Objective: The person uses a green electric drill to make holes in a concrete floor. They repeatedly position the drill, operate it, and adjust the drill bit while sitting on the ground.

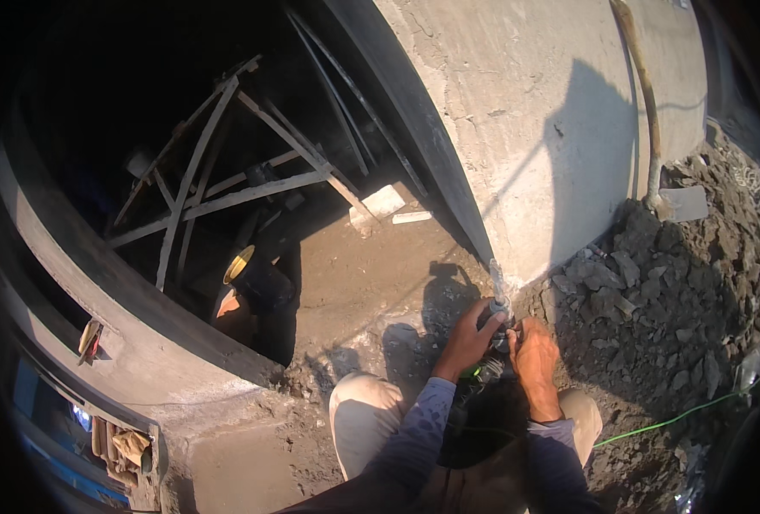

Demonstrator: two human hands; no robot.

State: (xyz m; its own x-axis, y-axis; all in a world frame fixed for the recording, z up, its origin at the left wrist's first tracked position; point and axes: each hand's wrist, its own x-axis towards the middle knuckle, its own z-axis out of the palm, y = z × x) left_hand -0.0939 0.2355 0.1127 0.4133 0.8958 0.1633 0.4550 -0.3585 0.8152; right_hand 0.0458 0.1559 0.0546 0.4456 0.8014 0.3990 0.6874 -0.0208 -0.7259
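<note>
Between my knees is a dark power drill with bright green parts [481, 374]; much of its body is in shadow or behind my arms. A pale metal bit [497, 278] points away from me, close to the foot of the wall corner. My left hand [466, 340] is closed round the grey chuck [501, 308] at the bit's base, thumb on top. Just to its right, my right hand [537, 358] has its fingers curled in against the chuck's side. Whatever lies inside those fingers is hidden.
A pale plastered wall [517, 137] rises ahead, with a long-handled shovel [646, 94] leaning on it. Broken rubble [628, 283] lies at right, where a green cord [671, 426] crosses the ground. Left are a wooden trestle [200, 188] and a black bucket [260, 278].
</note>
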